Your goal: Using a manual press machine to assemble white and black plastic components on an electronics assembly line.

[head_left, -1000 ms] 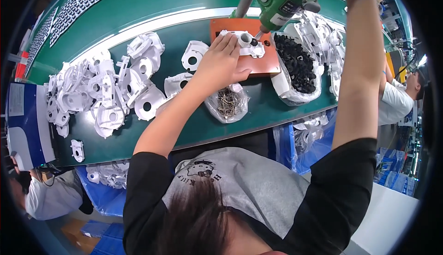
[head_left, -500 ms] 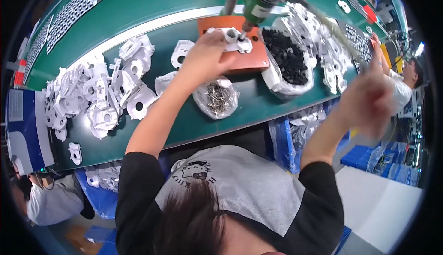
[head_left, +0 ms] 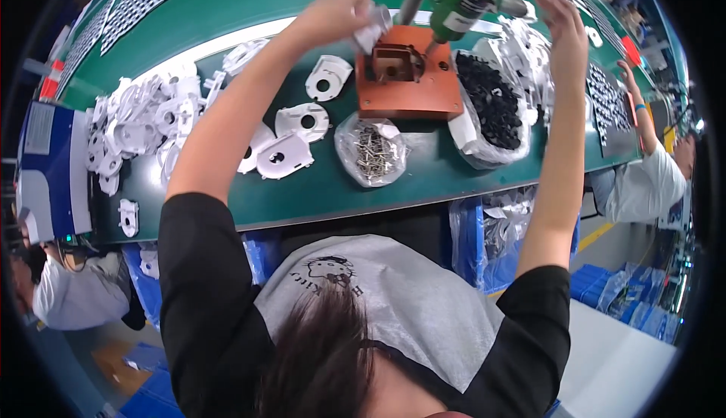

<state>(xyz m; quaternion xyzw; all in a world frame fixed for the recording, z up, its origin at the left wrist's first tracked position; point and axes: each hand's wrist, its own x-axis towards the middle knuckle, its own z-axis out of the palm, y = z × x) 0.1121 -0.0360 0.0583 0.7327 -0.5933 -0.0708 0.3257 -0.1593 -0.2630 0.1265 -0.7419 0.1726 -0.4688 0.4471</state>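
My left hand [head_left: 336,19] is closed round a white plastic part [head_left: 375,29], slightly blurred, held above the far left corner of an orange fixture block [head_left: 412,106]. The recess in the top of that block shows uncovered. Over the block hangs the head of a green powered driver [head_left: 452,19], its tip pointing down. To the right of the driver, my right hand [head_left: 563,25] is raised with its fingers stretched out and nothing seen in them. Below it lies a pile of white plastic parts [head_left: 529,51].
A clear bag of metal screws [head_left: 372,155] and a bagged tray of small black parts [head_left: 488,104] flank the block's front. Loose white covers [head_left: 284,156] and a larger heap [head_left: 144,119] lie left. Blue bins [head_left: 470,248] hang under the bench edge. Co-workers sit at both sides.
My left hand has lifted the white part off the orange block, up and to the left. My right hand has moved from the lower right up beside the driver. The view has shifted slightly.
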